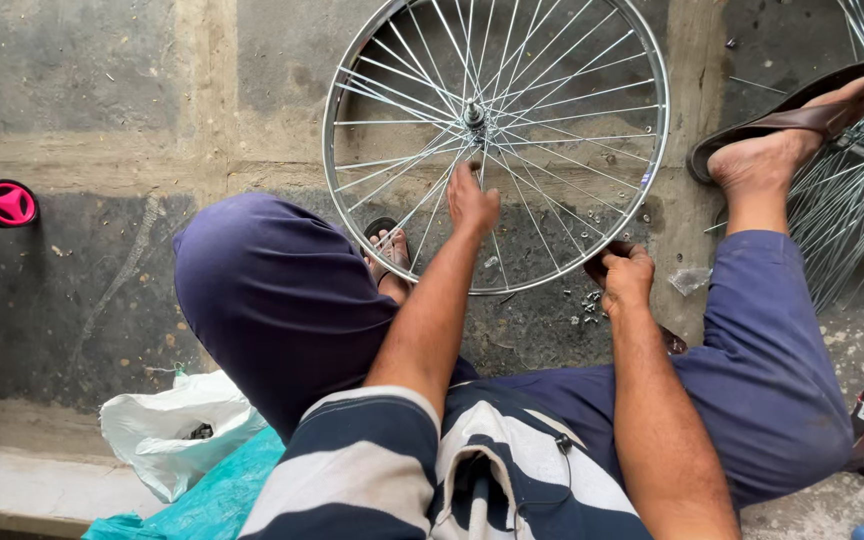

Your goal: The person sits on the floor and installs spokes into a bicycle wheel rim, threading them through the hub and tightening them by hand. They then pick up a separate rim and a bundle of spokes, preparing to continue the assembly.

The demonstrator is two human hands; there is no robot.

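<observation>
At the far left edge a small pink-and-black plastic wheel (7, 203) sits on the grey concrete floor (72, 290); nearer, at the lower left, a crumpled white plastic bag (167, 432) lies touching a teal plastic sheet (207, 505). The person sits on the floor in dark blue trousers and a navy-and-white striped shirt, knees apart. Between the knees lies a silver spoked bicycle wheel rim (652, 170), flat on the floor on the far side of the hands. The left hand (472, 200) reaches in among the thin steel spokes (542, 200) just below the metal hub (474, 115) – fingers drawn together on a spoke, as far as can be told. The right hand (627, 275) rests at the rim's near right edge, fingers curled closed; whether anything is inside it cannot be told. Small metal nipples (585, 308) lie scattered just beside it. Far right – a foot in a brown sandal (802, 105), resting against a second spoked wheel (857, 190)
</observation>
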